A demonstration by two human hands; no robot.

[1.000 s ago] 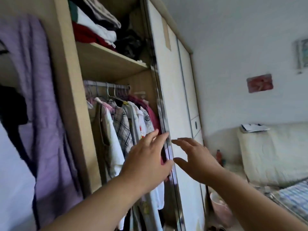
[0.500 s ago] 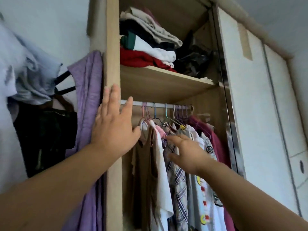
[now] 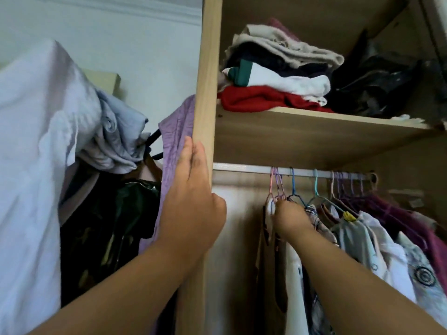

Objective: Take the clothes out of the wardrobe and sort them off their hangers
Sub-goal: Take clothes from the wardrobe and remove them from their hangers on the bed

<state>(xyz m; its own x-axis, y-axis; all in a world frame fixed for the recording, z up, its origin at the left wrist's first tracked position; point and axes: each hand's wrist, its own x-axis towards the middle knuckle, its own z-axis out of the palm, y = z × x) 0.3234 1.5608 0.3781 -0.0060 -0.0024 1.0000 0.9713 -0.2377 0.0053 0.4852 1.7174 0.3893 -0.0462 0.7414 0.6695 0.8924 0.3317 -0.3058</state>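
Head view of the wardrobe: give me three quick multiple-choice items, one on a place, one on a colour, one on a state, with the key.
1. Where does the left hand rest?
A. on the hanging rail
B. on the wardrobe's upright side panel
C. on the folded pile

2. What colour is the bottom garment of the folded pile on the shelf?
A. red
B. blue
C. yellow

3. What is the right hand doing?
A. hanging free below the clothes
B. pressed flat on the shelf
C. closed at the neck of the pink hangers on the rail

Key: 1 B, the palm lies against the wooden side panel; 2 A, a red fold sits directly on the board; 3 C, the fingers gather under the leftmost hooks.
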